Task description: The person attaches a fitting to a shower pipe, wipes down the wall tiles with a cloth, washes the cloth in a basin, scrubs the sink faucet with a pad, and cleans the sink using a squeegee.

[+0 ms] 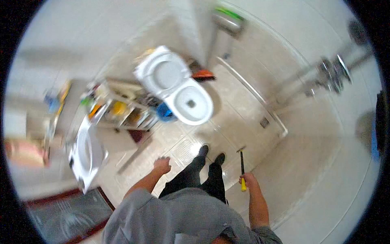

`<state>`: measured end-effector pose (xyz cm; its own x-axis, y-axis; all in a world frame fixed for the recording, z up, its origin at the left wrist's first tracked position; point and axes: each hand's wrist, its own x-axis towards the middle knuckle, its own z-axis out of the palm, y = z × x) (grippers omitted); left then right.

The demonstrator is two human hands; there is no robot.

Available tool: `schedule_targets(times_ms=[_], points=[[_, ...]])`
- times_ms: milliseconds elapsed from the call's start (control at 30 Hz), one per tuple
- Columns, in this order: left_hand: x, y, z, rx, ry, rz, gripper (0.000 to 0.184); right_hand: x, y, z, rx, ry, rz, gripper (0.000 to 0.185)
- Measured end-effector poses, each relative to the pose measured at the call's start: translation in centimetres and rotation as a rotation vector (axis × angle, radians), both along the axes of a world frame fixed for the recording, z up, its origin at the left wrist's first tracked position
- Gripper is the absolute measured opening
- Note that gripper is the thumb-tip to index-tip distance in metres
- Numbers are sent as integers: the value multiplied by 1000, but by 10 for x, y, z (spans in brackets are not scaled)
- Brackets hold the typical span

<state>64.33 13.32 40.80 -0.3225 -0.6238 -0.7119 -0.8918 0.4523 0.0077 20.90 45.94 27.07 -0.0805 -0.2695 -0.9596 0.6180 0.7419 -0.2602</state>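
Observation:
My right hand [249, 180] is closed around the yellow grip of a hammer [242, 164]. Its dark shaft points away from me, with the small head at the far end, over the tiled floor. My left hand [163, 165] hangs beside my left leg, holding nothing visible, with its fingers loosely bent and somewhat apart. Ahead of me stands a white toilet [191, 102] with its lid raised.
A sink [88, 152] is on the left, beside a shelf unit [122, 114] crowded with items. A blue container [164, 112] and an orange-red object [203, 75] flank the toilet. A low pale edge [252, 91], a floor drain [264, 123] and a metal mixer tap [331, 75] lie rightward.

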Motion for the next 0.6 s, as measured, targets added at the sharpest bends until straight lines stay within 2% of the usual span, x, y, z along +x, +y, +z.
schedule_targets(times_ms=[33,67,100,133,167,233,267,300,333,367,433,467,500,533,567,600], points=[[17,8,2,-91,93,-74,42,-5,7,4,-56,-114,-146,5],[26,7,17,-42,204,96,40,-14,22,-20,-53,-152,-29,5],[47,12,11,-49,463,274,39,-28,19,-43,-39,-188,85,5],[62,17,0,-17,588,476,42,-23,-13,4,79,30,482,9],[73,26,9,-46,606,539,42,-13,-31,45,197,273,846,13],[73,38,30,266,897,1491,43,-28,-16,27,-15,490,1042,29],[90,50,9,179,949,1475,43,-31,-32,44,-22,521,1077,29],[116,63,-15,176,982,1509,43,-20,-42,70,-195,649,1499,30],[135,75,-40,114,839,1401,44,-17,-58,84,-280,694,1740,31],[146,82,-38,58,691,1293,45,-17,-73,93,-387,758,1966,32],[167,106,-33,108,754,1447,44,-9,-98,102,-460,767,1667,38],[178,119,-34,114,833,1686,46,-1,-120,112,-456,788,1804,40],[191,132,-36,136,911,1924,48,12,-140,134,-454,792,1830,40],[213,140,-45,142,925,1944,48,45,-169,178,-354,657,1749,40],[241,145,-55,162,995,2086,53,76,-198,201,-267,522,1654,42],[259,152,-63,197,1062,2232,58,93,-215,210,-258,527,1673,42]])
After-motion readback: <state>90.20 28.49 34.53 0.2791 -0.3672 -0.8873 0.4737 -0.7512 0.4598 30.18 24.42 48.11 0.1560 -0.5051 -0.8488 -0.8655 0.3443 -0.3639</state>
